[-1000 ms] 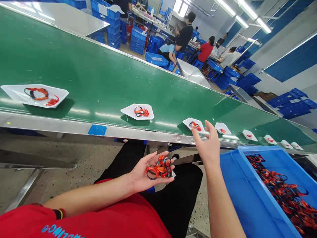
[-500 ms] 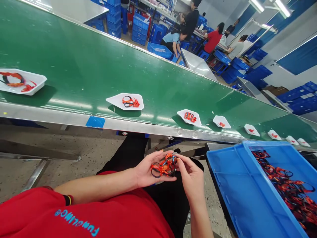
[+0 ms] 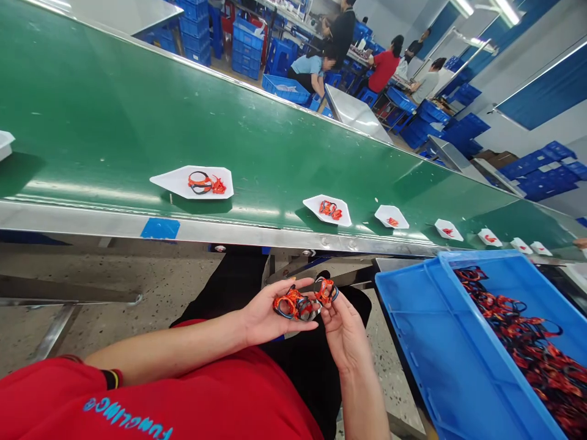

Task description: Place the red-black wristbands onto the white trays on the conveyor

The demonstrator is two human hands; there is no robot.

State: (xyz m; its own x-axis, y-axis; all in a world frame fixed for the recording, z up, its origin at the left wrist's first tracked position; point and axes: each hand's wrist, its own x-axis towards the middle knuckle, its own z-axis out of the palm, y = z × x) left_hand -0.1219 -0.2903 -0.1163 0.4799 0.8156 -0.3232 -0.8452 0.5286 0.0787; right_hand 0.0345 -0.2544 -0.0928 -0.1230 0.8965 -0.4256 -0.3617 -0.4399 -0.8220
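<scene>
My left hand (image 3: pixel 263 316) lies palm up with its fingers stretched out, and a small bunch of orange-and-black looped pieces (image 3: pixel 293 304) rests on it. Just beside its fingertips, my right hand (image 3: pixel 343 327) pinches another orange-and-black looped piece (image 3: pixel 326 291) between thumb and fingers. Both hands are over my lap, in front of the conveyor's edge. What exactly the pieces are, I cannot make out. To the right, many similar pieces (image 3: pixel 527 342) lie heaped in a blue bin (image 3: pixel 422 342).
A green conveyor belt (image 3: pixel 114 116) runs across ahead, with a metal rim (image 3: pixel 220 235). White pointed trays (image 3: pixel 172 181) stand spaced along it, several with orange pieces inside. At the far right edge another person's hand (image 3: pixel 580 242) shows. People and blue crates (image 3: pixel 247 49) are beyond the belt.
My right hand has drawn a looped piece up and away from the bunch in my left palm. The trays have shifted left along the belt. Another person's hand has appeared at the right edge.
</scene>
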